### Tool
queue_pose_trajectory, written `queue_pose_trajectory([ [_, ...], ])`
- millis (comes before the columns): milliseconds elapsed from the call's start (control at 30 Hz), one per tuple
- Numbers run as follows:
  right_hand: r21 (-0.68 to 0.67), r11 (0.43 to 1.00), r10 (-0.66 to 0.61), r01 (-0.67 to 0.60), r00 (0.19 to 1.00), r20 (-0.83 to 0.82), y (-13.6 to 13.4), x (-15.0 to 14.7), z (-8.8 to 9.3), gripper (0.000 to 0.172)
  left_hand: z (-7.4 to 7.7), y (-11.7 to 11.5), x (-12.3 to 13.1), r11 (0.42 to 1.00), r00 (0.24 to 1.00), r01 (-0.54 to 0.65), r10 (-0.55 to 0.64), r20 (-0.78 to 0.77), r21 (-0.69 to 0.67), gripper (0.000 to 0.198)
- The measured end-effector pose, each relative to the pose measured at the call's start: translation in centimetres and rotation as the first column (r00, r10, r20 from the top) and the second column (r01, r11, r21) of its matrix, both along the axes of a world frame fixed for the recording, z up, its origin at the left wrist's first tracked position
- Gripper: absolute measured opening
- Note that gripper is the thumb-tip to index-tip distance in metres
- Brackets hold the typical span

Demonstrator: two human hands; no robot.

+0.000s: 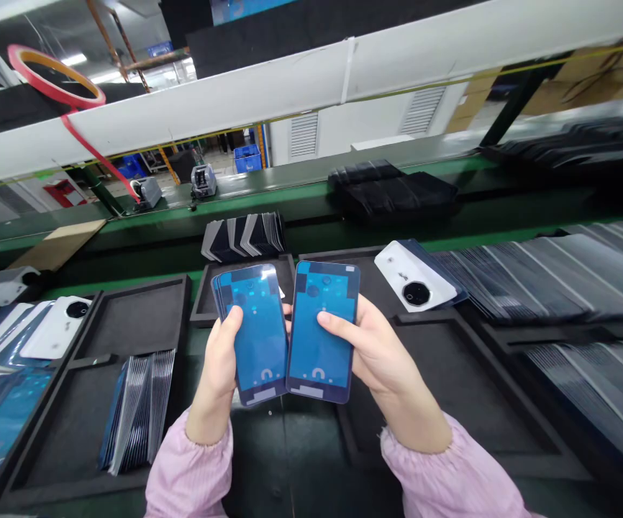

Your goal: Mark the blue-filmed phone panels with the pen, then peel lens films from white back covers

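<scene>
**A:** What occupies the left margin?

**B:** A white cover (55,327) lies on blue-filmed sheets. Beside it is a black tray (90,338), whose upper compartment is bare. In its lower compartment a row of thin plates (139,410) leans on edge.

**A:** And the left hand?

**B:** The left hand (219,374) is clamped on a stack of panels (255,331). The thumb lies across the blue face and the fingers are hidden behind. The stack is held upright above the gap between the trays, with its top edges slightly fanned.

**A:** The right hand?

**B:** The right hand (376,352) grips a single panel (322,331), thumb on the front. Its left long edge runs beside the stack's right edge. The two meet near the lower corners, though whether they touch cannot be told.

**A:** Where is the free room?

**B:** There is room on the dark bench strip (290,446) below both hands and on the bare tray floor (452,388) under the right wrist.

**A:** The right margin?

**B:** A second white cover (414,277) lies there, followed by long overlapping rows of dark plates (549,277). These crowd the bench to its right edge.
</scene>
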State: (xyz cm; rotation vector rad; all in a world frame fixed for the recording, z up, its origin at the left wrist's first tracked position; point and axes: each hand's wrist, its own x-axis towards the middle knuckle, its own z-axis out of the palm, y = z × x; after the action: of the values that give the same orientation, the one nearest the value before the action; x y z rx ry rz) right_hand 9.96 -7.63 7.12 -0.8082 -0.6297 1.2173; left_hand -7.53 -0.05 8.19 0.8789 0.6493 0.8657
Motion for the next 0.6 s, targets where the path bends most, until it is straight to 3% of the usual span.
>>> queue_pose_trajectory([
  [233,0.024,1.0,0.011,-0.012,0.999,0.033,0.09,0.0,0.03,0.041,-0.73,0.26,-0.12,0.998,0.998,-0.066,0.066,-0.022,0.013,0.054],
  [467,0.062,0.998,0.014,-0.018,0.998,0.061,0.02,-0.14,0.23,0.042,-0.1,0.09,0.0,0.976,0.975,-0.217,0.217,-0.035,0.006,0.046],
  [600,0.065,0.998,0.021,-0.025,0.997,0.068,0.05,-0.27,0.34,0.044,0.17,0.01,0.15,0.988,0.988,-0.156,0.155,-0.024,-0.017,0.046],
])
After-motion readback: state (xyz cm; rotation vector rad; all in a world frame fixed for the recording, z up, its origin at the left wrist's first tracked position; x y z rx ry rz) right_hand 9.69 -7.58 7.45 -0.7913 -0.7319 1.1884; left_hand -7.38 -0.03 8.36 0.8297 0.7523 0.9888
